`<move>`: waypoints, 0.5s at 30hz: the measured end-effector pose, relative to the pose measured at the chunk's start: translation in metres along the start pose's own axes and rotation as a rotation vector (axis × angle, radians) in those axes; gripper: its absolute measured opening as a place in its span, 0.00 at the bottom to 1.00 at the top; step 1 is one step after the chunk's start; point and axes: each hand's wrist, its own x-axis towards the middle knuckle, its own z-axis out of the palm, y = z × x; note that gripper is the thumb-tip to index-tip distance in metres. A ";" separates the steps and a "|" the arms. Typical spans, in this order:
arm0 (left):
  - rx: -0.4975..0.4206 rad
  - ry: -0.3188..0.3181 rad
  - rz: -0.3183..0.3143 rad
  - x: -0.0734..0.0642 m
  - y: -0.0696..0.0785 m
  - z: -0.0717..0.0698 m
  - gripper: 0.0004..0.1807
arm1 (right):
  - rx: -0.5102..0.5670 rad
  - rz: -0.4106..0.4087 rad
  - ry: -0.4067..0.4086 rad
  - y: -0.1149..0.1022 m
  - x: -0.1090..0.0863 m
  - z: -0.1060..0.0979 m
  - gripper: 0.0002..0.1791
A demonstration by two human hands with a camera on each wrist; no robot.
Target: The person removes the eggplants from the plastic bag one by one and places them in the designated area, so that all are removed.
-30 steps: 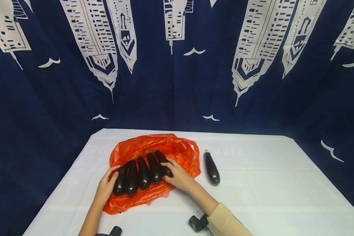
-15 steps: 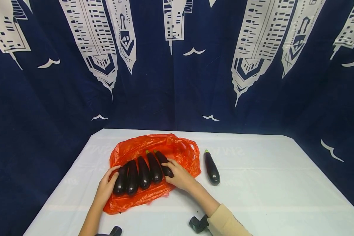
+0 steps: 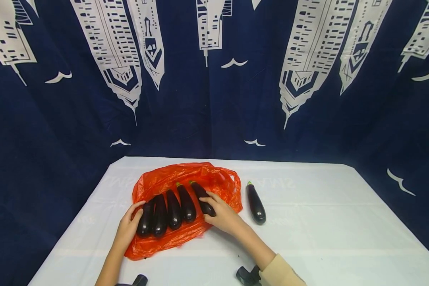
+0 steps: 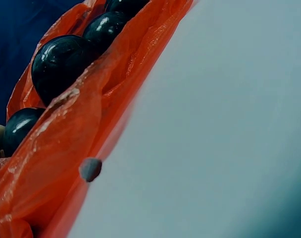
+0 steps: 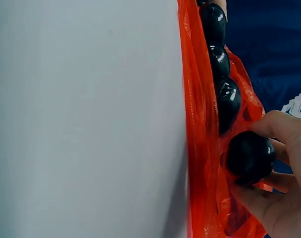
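Note:
Several dark purple eggplants lie side by side on a red-orange plastic bag [image 3: 164, 248] in the head view. My right hand [image 3: 223, 214] grips the rightmost eggplant [image 3: 200, 192] by its thick lower part; its green stem end points away from me. In the right wrist view, thumb and fingers [image 5: 276, 124] curve round that eggplant's glossy round end [image 5: 249, 158]. A small gap separates it from the neighbouring eggplant [image 3: 186, 202]. At the row's other end, my left hand [image 3: 128, 228] rests against the leftmost eggplant [image 3: 145, 220], thumb and forefinger spread. Its other fingers are hidden.
A single eggplant [image 3: 256, 204] lies on the white table [image 3: 325, 222] right of the bag. A dark blue curtain [image 3: 214, 103] with white building prints hangs behind. Black wrist devices [image 3: 248, 275] show at the near edge.
My right hand has shifted slightly right with the rightmost eggplant, widening the gap between it and the row. The left hand has stayed in place.

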 end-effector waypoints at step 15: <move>0.007 -0.002 -0.008 0.000 0.000 -0.001 0.24 | -0.017 -0.014 0.053 -0.004 -0.019 -0.013 0.26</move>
